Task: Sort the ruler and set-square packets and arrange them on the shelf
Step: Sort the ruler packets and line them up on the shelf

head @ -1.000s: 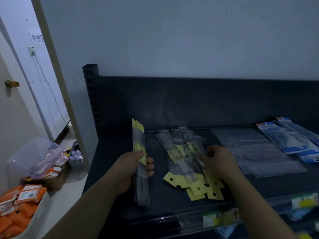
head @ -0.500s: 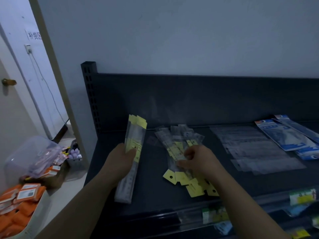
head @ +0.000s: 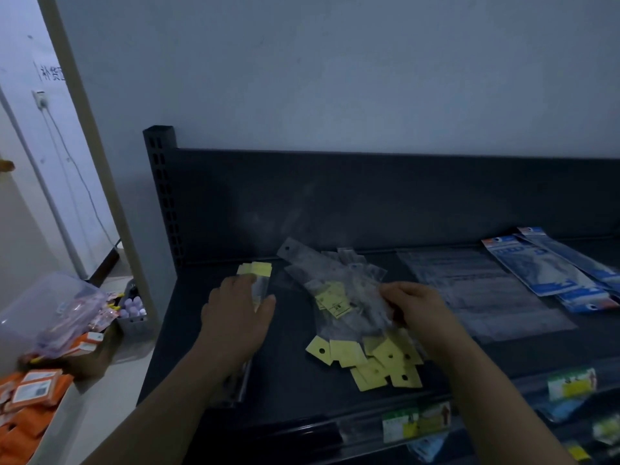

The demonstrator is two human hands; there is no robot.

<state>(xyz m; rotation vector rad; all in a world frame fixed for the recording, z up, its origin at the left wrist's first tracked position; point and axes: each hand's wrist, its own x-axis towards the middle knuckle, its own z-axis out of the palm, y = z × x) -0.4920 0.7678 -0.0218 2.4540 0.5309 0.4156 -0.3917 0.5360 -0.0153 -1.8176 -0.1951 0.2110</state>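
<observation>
Now, head view | left hand (head: 238,313) is gripping the yellow-topped ruler packet bundle (head: 256,270), lying at the dark shelf's (head: 292,380) left end | right hand (head: 414,305) is pinching a clear packet (head: 312,263) above the loose packet pile (head: 369,357) mid-shelf.

Dim room, pale blue-grey wall (head: 335,78) behind dark metal shelving (head: 369,196)

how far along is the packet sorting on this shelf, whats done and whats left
Looks done: clear packets and blue packets lie in flat groups on the right of the shelf. In hand: the left hand holds a yellow-topped bundle at the shelf's left end, and the right hand pinches a clear packet from the pile. Left: the loose pile is unsorted.
</observation>
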